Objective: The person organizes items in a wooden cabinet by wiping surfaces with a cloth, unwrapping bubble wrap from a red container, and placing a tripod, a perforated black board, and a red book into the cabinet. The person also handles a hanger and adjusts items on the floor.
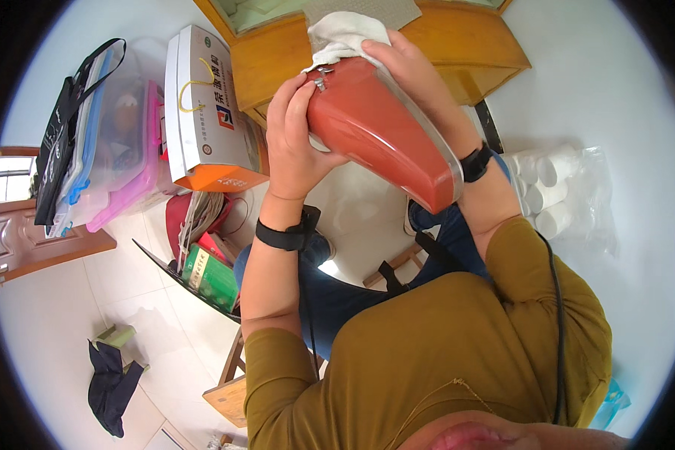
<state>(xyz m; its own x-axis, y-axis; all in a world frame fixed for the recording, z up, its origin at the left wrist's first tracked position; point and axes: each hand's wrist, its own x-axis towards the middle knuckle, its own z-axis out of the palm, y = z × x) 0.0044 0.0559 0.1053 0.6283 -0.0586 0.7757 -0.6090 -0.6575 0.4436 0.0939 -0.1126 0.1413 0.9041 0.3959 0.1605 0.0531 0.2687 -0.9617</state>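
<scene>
A reddish-brown, glossy, tapered case (pixel 382 129) with a clear rim and small metal fittings (pixel 322 79) at its upper left end is held up before me; its exact kind I cannot tell. My left hand (pixel 298 129) grips its left side close to the fittings, the thumb underneath. My right hand (pixel 413 67) presses a white cloth (pixel 349 36) on the far upper end, the forearm passing along the case's right edge. Part of the right fingers lies over the cloth. Both wrists wear black straps.
Beyond the case stands a yellow wooden cabinet (pixel 472 50) with a grey cloth over its edge. At left are a white and orange carton (pixel 202 112), plastic boxes (pixel 118 129) and books (pixel 208 275). White rolls in plastic (pixel 551 191) lie at right. A wooden stool (pixel 228 399) is below.
</scene>
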